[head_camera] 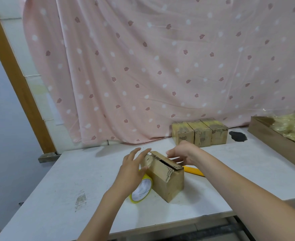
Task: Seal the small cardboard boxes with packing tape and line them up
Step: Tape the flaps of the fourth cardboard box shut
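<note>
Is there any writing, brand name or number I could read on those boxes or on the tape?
No text here can be read.
Three boxes lined up by the curtain: dark printed marks on their front faces, too small and blurred to read.
Box between the left hand and the right hand: only torn paper, no print visible.
Tape roll: faint grey marks inside the ring, unreadable.

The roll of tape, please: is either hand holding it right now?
No: the tape roll rests on the table against the box, under the open left hand.
</note>
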Demonstrator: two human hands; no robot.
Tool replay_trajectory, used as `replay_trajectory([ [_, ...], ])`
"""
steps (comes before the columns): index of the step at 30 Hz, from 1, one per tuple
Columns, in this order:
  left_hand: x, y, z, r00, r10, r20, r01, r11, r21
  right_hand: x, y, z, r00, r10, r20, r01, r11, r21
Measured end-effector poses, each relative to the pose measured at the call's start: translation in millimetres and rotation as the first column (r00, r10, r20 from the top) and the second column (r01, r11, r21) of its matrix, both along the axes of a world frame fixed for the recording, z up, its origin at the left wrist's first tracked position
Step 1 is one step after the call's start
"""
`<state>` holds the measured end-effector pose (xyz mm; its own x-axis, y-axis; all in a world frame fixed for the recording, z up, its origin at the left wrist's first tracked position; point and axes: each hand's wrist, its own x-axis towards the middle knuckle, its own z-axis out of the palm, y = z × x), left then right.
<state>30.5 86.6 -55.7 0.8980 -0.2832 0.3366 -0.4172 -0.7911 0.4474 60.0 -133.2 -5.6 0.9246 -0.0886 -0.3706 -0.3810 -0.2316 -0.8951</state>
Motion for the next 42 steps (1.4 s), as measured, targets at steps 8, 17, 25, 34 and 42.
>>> replay_trajectory([
  [8, 15.9, -7.0, 7.0, 0.986, -0.118, -0.116, 0.153, 0.918, 0.367, 3.1, 1.9, -0.6, 1.0, -0.023, 0.014, 0.024, 0.998, -0.056],
  [17, 16.7, -9.4, 2.8, 0.975, -0.205, -0.088, 0.221, 0.851, 0.475, 3.5, 5.1, -8.9, 0.995, -0.086, 0.04, 0.09, 0.99, -0.113],
  [25, 13.8, -10.6, 8.2, 0.961, -0.233, -0.147, 0.276, 0.836, 0.475, 6.0, 4.5, -11.1, 0.99, -0.128, 0.059, 0.134, 0.986, -0.103],
  [34, 11.0, -10.3, 12.2, 0.95, -0.248, -0.19, 0.308, 0.85, 0.428, 8.9, 5.9, -3.8, 0.982, -0.128, 0.141, 0.144, 0.984, -0.108],
  [42, 6.6, -8.2, 12.0, 0.935, -0.304, -0.182, 0.35, 0.865, 0.358, 15.1, 11.1, 11.0, 0.961, -0.101, 0.256, 0.151, 0.971, -0.185],
])
